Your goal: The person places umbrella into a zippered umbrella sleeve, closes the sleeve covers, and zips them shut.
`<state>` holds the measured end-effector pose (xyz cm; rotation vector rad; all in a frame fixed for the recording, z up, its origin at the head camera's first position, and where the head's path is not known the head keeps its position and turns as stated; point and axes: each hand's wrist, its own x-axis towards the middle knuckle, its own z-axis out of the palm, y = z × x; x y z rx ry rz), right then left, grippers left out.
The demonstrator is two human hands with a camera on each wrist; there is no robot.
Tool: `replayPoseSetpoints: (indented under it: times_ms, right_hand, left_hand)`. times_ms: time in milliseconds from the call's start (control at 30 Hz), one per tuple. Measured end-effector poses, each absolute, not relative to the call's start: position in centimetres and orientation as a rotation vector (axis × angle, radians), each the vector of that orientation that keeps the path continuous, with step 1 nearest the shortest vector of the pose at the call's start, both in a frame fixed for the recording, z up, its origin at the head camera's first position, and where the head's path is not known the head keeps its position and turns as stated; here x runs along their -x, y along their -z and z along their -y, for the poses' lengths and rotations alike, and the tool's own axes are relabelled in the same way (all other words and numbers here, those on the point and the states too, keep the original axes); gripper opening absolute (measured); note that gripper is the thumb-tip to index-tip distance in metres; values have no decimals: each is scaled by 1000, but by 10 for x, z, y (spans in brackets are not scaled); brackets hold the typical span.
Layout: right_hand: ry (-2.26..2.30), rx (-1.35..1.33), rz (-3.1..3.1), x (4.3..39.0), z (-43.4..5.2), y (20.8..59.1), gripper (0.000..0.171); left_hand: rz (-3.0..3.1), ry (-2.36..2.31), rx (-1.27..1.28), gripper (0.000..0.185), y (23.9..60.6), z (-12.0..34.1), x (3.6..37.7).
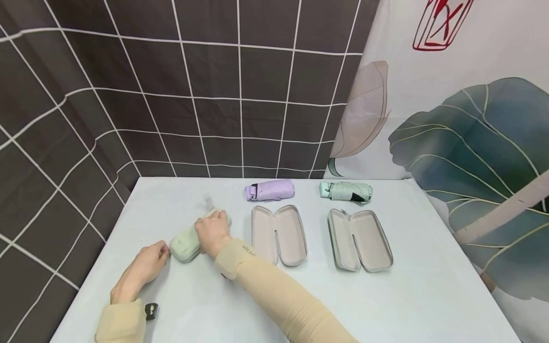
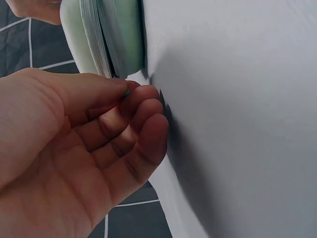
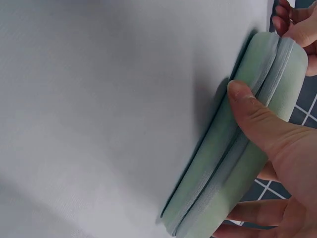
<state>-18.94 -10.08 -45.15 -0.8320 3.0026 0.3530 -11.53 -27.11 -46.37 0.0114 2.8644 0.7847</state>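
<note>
A light green zippered case point(image 1: 186, 245) lies on the left part of the white table, its two halves folded together. My right hand point(image 1: 213, 232) grips it from above, and in the right wrist view the thumb point(image 3: 255, 111) presses across the zipper side. At the case's near left end is my left hand point(image 1: 147, 263). Its thumb and index finger pinch a small zipper pull point(image 2: 127, 91), mostly hidden by the fingertips. Between the zipper tapes point(image 2: 101, 42) a dark line shows; how far the zipper is closed I cannot tell.
Two unfolded cases with beige linings, one in the middle point(image 1: 290, 233) and one to the right point(image 1: 372, 240), lie on the table point(image 1: 429, 295). Behind them are a folded purple umbrella point(image 1: 274, 190) and a folded green umbrella point(image 1: 343, 191). A dark grid-patterned curtain point(image 1: 214, 114) hangs at the back.
</note>
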Motion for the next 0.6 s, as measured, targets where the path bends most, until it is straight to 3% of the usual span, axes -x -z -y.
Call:
replayPoseSetpoints:
  times_ms: [400,600]
  right_hand:
    - [-404,721,-3026,191,113,453,74]
    - [-445,663,-3039,191,120,453,48]
  left_hand:
    - [-2871,-813,22,14,466,272,114]
    - [-2870,-836,48,15,466,269,112]
